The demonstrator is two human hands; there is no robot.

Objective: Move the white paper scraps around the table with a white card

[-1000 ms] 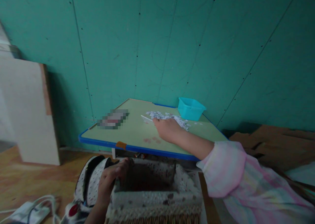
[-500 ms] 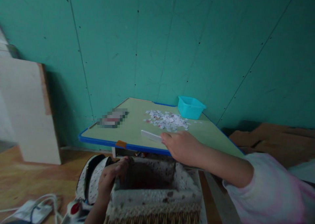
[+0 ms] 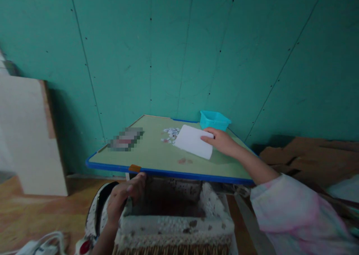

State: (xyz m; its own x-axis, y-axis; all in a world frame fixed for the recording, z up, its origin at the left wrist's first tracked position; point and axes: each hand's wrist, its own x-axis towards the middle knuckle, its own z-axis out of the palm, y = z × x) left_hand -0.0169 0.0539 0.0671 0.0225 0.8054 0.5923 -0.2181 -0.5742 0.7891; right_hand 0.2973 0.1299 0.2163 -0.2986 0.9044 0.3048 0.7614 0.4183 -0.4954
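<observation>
My right hand (image 3: 221, 140) is closed on one edge of a flat white board (image 3: 193, 141) with rounded corners. The board is tilted over the table, and its face covers part of a pile of small white paper scraps (image 3: 169, 133). My left hand (image 3: 125, 193) grips the left rim of a fabric-lined wicker basket (image 3: 176, 225), its fingers partly hidden. The basket stands just below the near edge of the table (image 3: 157, 157); its inside is dark.
A turquoise plastic bin (image 3: 214, 120) stands at the table's back right. A pixelated flat item (image 3: 126, 139) lies at the left. A dotted bag (image 3: 98, 208) and a power strip with white cables (image 3: 39, 245) sit left of the basket. Cardboard (image 3: 297, 159) lies at the right.
My right hand has moved away from me and right, turning the board from edge-on to face-up above the scraps. My left hand stays on the basket rim.
</observation>
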